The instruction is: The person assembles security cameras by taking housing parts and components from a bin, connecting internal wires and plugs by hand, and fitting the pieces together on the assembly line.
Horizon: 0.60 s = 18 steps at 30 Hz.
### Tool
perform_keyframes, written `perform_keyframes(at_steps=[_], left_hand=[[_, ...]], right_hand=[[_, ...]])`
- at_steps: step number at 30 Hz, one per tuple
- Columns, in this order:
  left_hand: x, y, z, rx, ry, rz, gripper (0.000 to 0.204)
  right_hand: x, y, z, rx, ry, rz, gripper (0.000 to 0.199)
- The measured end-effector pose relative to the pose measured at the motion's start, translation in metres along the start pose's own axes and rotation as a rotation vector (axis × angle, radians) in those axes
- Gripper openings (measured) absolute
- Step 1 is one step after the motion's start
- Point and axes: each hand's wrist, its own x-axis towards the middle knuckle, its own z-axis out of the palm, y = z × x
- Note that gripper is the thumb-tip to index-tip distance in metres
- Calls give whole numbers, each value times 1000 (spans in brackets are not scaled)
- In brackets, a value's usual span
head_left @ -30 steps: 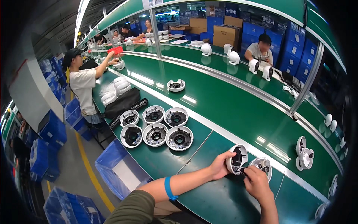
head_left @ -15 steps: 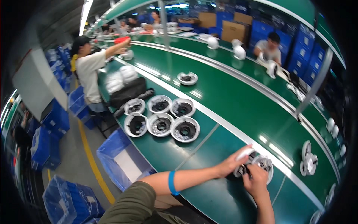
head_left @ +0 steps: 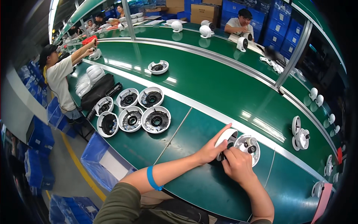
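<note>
My left hand (head_left: 211, 150) grips a white round plastic housing (head_left: 227, 139) by its rim and holds it tilted up on edge, its dark inside facing right. The fingers of my right hand (head_left: 238, 164) are pinched together at the open side of that housing, beside black parts. What they pinch is hidden behind the fingers. Just right of the held housing is a second white round housing (head_left: 254, 159), open side up, with a small motor-like metal part and black round pieces in it. Both hands are above the green bench, near the metal rail.
Several white housings with black insides (head_left: 156, 119) stand in two rows to the left, beside a black bag (head_left: 97, 92). Beyond the rail, the green conveyor (head_left: 209, 82) carries a single housing (head_left: 158, 67) and joined white parts (head_left: 300, 133). A blue bin (head_left: 97, 156) stands below the bench. Co-workers sit or stand further off.
My view has turned right, so the bench and rows of housings appear further left. The held housing now stands more on edge, and my right hand's fingers are at its open side.
</note>
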Motion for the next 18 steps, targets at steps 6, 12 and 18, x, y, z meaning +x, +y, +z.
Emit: perform_keyframes(at_steps=[6, 12, 18], left_hand=[[-17, 19, 6, 152, -37, 34, 76], [-39, 55, 16, 335, 23, 128, 71], [-43, 72, 23, 24, 111, -48, 69]], right_hand=[[3, -32, -12, -142, -29, -91, 17], [7, -50, -22, -137, 4, -195, 15], [12, -82, -64, -242, 155, -75, 16]])
